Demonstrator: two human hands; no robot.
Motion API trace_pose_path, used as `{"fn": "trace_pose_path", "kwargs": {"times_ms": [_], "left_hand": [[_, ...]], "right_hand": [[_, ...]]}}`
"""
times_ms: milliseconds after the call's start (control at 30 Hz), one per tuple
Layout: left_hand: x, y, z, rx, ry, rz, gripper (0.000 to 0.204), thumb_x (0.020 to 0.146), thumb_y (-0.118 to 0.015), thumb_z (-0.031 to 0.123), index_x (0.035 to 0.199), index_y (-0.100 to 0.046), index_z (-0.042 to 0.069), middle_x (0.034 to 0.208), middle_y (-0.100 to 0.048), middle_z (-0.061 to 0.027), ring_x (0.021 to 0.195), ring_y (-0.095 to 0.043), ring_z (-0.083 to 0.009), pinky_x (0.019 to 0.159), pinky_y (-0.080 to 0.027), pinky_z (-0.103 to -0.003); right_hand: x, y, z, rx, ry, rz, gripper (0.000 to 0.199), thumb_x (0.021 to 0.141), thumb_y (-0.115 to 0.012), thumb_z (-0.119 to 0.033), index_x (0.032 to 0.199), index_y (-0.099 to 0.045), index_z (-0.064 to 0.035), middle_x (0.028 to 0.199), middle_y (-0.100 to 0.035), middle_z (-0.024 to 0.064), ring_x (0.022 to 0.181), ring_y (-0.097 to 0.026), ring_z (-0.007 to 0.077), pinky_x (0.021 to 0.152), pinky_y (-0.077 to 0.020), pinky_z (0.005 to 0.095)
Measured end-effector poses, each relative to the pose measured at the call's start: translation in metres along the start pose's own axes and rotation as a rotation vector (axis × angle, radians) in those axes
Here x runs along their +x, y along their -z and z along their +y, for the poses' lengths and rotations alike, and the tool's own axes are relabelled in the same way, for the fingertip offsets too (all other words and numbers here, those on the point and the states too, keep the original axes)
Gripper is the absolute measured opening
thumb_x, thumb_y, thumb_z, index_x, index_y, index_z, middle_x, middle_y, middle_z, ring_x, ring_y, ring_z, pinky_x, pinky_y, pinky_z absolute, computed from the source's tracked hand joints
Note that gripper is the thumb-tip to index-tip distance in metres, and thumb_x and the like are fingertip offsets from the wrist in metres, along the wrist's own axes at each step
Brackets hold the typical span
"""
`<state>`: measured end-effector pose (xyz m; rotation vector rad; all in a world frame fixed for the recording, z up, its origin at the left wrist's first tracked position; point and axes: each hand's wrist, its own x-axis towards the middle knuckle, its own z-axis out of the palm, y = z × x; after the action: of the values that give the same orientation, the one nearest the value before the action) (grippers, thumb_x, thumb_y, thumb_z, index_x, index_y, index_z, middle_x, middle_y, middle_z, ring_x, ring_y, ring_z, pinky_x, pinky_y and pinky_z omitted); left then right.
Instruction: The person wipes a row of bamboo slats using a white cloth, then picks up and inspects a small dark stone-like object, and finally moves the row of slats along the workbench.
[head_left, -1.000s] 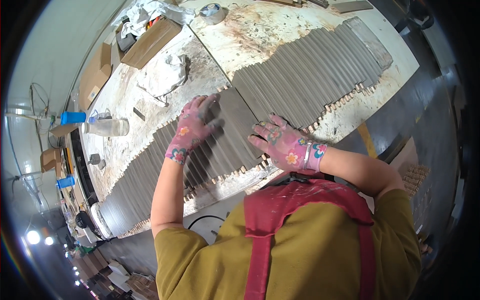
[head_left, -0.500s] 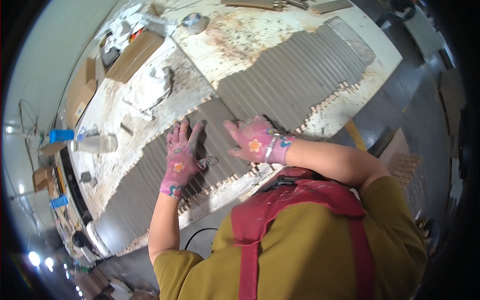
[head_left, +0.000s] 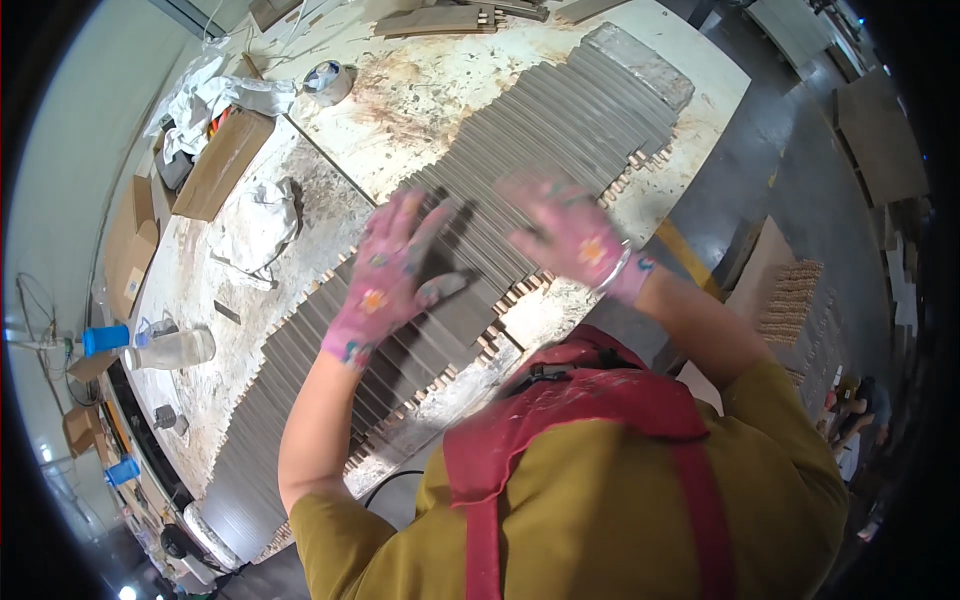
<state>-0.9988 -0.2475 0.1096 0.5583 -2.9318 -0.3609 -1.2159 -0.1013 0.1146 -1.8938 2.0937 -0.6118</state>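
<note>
Fingers of our left hand (head_left: 385, 275) stand spread apart over the middle of the row of strips (head_left: 540, 130), thumb held well out to the side; those of our right hand (head_left: 575, 235) are blurred, yet its thumb shows apart from the rest and we see nothing clamped between them; whether either set of fingertips touches the strips beneath, we cannot tell. Pink gloves (head_left: 592, 250) printed with flowers cover both hands; the strips lie below them and reach out past both, slanting from lower left to upper right across the table (head_left: 400, 90); they are narrow, grey-brown and closely packed into a ribbed surface, with pale, peg-like ends (head_left: 515, 291) jutting in a ragged line along the near edge; a flat grey slab (head_left: 645, 65) lies against the far right end. Beyond the left hand, a crumpled white cloth (head_left: 268, 218) rests on the stained white tabletop; past it, a brown cardboard box (head_left: 228, 165) holds a dark grey object and something red-orange, under white wrapping (head_left: 205, 95); a round tub (head_left: 328, 83) contains something bluish; a translucent bottle (head_left: 175, 350) sits near a blue container (head_left: 105, 340).
</note>
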Motion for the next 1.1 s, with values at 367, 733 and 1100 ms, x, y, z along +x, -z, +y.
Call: {"fn": "trace_pose_path", "kwargs": {"times_ms": [367, 733, 1100], "left_hand": [[0.098, -0.072, 0.017, 0.100, -0.351, -0.076, 0.078, 0.082, -0.061, 0.057, 0.145, -0.040, 0.014, 0.149, -0.033, -0.0184, 0.139, -0.030, -0.0401, 0.113, -0.019, -0.055], [0.143, -0.055, 0.038, 0.032, -0.327, 0.069, 0.068, 0.086, -0.061, 0.051, 0.140, -0.045, 0.013, 0.144, -0.041, -0.0166, 0.135, -0.035, -0.0372, 0.109, -0.028, -0.052], [0.256, -0.111, 0.068, 0.075, -0.397, 0.129, 0.058, 0.089, -0.056, 0.047, 0.138, -0.049, 0.018, 0.143, -0.044, -0.0150, 0.137, -0.036, -0.0350, 0.108, -0.023, -0.055]], "right_hand": [[-0.005, -0.035, 0.083, -0.346, -0.116, -0.002, 0.067, 0.091, -0.050, -0.054, 0.146, -0.036, -0.0184, 0.150, -0.034, 0.0170, 0.137, -0.034, 0.0365, 0.114, -0.0186, 0.0520], [0.003, 0.022, 0.144, -0.297, -0.133, 0.181, 0.062, 0.093, -0.050, -0.050, 0.145, -0.037, -0.0179, 0.149, -0.036, 0.0125, 0.138, -0.034, 0.0308, 0.113, -0.0237, 0.0505], [0.014, 0.040, 0.261, -0.426, -0.456, 0.225, 0.061, 0.093, -0.046, -0.055, 0.144, -0.039, -0.0213, 0.150, -0.036, 0.0108, 0.141, -0.029, 0.0280, 0.114, -0.0157, 0.0499]]}}
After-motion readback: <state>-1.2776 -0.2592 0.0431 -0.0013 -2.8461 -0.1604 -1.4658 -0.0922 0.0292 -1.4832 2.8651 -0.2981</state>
